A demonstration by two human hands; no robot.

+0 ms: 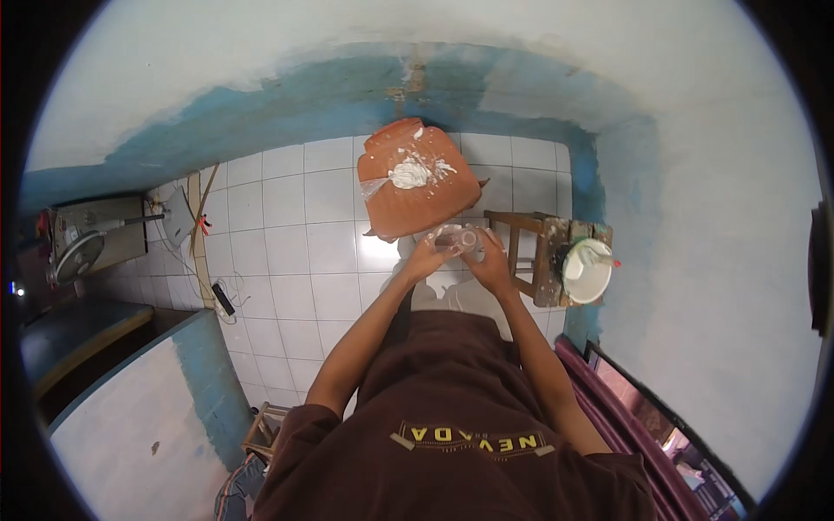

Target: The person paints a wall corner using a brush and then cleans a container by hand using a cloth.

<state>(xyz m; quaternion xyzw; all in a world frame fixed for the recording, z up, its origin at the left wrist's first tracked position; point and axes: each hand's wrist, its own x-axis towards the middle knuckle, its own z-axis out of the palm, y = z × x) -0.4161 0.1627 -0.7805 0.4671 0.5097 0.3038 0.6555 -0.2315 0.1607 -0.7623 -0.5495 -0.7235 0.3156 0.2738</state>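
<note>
Both hands are on a clear plastic cup [466, 239] in front of my waist. My left hand [425, 258] grips its left side, and my right hand [487, 259] holds its right side. White smears show on my fingers. Just beyond the cup stands an orange chair [417, 211], its surface splashed with white. A mound of white paste or powder [410, 173] lies on the seat, with a piece of clear plastic [373, 189] at its left; whether that is a bag around the mound is hard to tell.
To the right, a worn wooden stool [544, 260] carries a white bucket [583, 277] with a brush [596, 256] across it. A fan [79, 255] and a black power strip [223, 299] are at the left. Patchy blue-and-white walls [352, 91] enclose the tiled floor [283, 244].
</note>
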